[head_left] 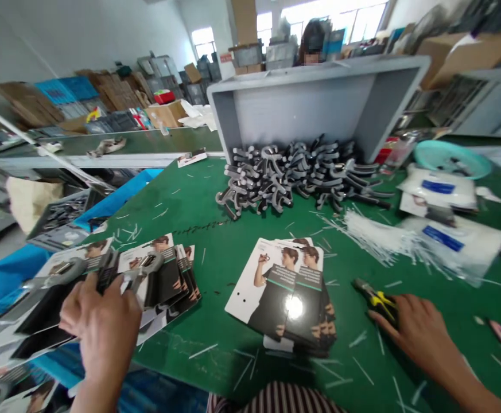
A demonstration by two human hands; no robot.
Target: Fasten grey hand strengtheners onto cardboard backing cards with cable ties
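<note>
My left hand (104,315) curls its fingers down on a grey-and-black hand grip strengthener (108,268) at the stack on the left; its fingertips are partly hidden. More strengtheners lie there on printed cards (170,275). My right hand (422,332) is closed round the handles of diagonal cutters (375,298) with yellow and black grips, which lie against the green table. Between my hands, a fanned pile of printed cards (282,292) rests on the tabletop, with no strengthener on it.
A tipped grey crate (302,106) stands at the back, with many hand grip strengtheners (293,172) spilling out. White cable ties (375,235) and plastic bags (457,241) lie at right, near a turquoise basin (452,158). Offcuts litter the green table (207,350). A person (313,43) is behind the crate.
</note>
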